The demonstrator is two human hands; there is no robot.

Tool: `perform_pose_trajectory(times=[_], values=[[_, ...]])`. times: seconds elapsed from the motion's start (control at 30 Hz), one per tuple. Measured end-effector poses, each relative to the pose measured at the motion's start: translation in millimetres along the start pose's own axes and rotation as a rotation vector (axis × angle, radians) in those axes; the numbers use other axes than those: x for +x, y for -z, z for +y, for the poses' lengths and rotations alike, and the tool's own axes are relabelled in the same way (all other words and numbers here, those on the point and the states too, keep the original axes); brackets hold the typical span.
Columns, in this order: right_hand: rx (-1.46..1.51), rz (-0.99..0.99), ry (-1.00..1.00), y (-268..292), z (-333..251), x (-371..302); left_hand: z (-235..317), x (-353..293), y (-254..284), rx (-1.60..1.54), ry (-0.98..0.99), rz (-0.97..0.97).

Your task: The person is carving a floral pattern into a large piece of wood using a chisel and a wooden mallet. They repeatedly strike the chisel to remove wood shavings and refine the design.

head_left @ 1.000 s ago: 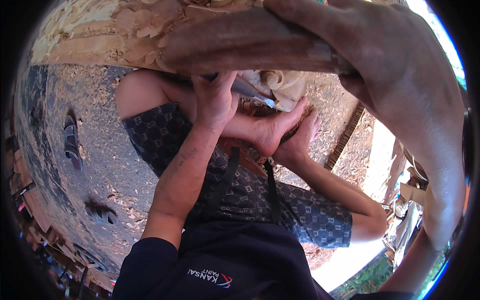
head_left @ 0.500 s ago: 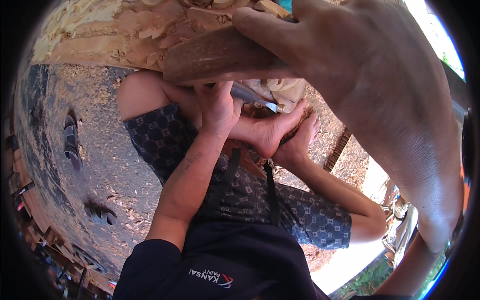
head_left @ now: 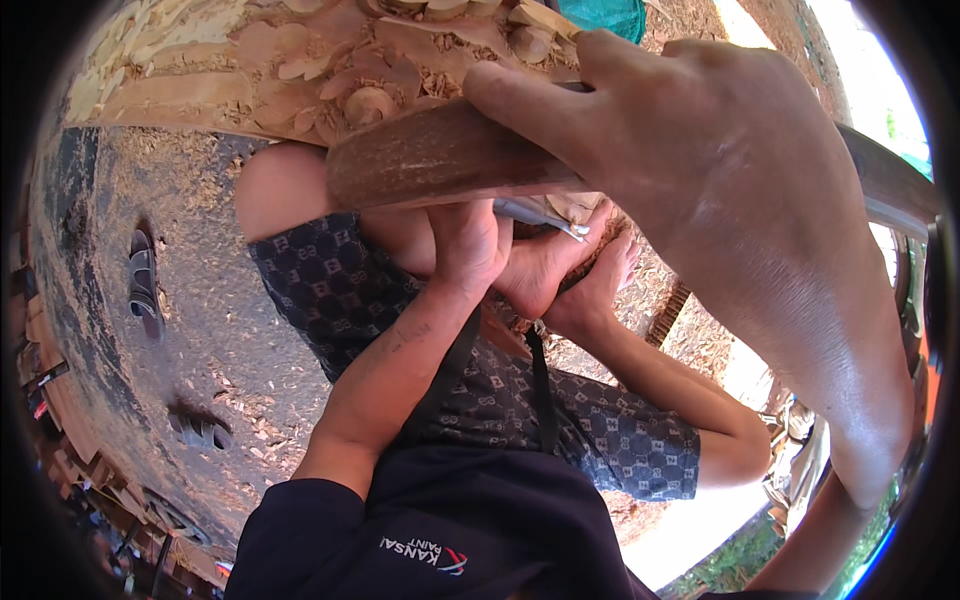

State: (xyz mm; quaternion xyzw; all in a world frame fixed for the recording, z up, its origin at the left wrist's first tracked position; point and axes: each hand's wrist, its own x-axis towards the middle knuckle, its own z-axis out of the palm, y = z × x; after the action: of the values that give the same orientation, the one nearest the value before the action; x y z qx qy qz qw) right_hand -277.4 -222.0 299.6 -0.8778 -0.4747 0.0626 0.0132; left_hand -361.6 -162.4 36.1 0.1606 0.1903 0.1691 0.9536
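Right hand (head_left: 700,150): closed round the club (head_left: 430,150), thumb along the top, other fingers mostly out of sight.
Club: brown wood, close to the camera, lying across the view in front of the left hand (head_left: 470,240); cannot tell whether touching the hidden tool end behind it.
Left hand: apart from the right, curled round the chisel (head_left: 530,212), fingers largely covered by the club.
Chisel: metal shank jutting out to the right from behind the club; tip beside the pale wood (head_left: 575,205), contact too hidden to tell.
Chiselling: apparently the step in hand, with the chisel set low at the wood and the club ready over it; judged mid-work, not finished.
Next stroke: seems to call for a firm left hold, a square meeting of club and handle, and a blade line kept clear of the foot (head_left: 545,270).
Foot: bare, just below the chisel and near the tip.
Pale wood: partly visible between club and foot; cannot tell whether joined to the panel (head_left: 290,80).
Panel: ahead and to the left, covered in raised, rounded carving and loose chips.
Shavings (head_left: 265,430): scattered over the dark ground.
Sandal (head_left: 145,290): well off to the left.
Green cloth (head_left: 610,15): beyond the panel, at the upper edge.
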Motion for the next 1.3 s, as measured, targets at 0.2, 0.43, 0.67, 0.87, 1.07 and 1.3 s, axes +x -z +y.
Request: perform_pose_trajectory(times=[0.2, 0.43, 0.67, 0.87, 1.07, 1.3], values=[[0.085, 0.007, -0.043, 13, 25, -20, 41, 1, -46, -0.002, -0.181, -0.021], [0.178, 0.146, -0.629, 30, 82, -164, 42, -31, -97, 0.868, -0.697, -0.887], [0.313, 0.290, -0.724, -30, 108, -253, 4, -50, -84, 1.153, -0.805, -1.024], [0.402, 0.355, -0.710, -34, 109, -264, -5, -41, -81, 1.144, -0.797, -0.991], [0.375, 0.451, -0.252, -51, 93, -251, -2, -31, -76, 1.094, -0.772, -1.012], [0.043, 0.082, -0.217, -3, 65, -199, 15, -16, -80, 0.861, -0.701, -0.868]])
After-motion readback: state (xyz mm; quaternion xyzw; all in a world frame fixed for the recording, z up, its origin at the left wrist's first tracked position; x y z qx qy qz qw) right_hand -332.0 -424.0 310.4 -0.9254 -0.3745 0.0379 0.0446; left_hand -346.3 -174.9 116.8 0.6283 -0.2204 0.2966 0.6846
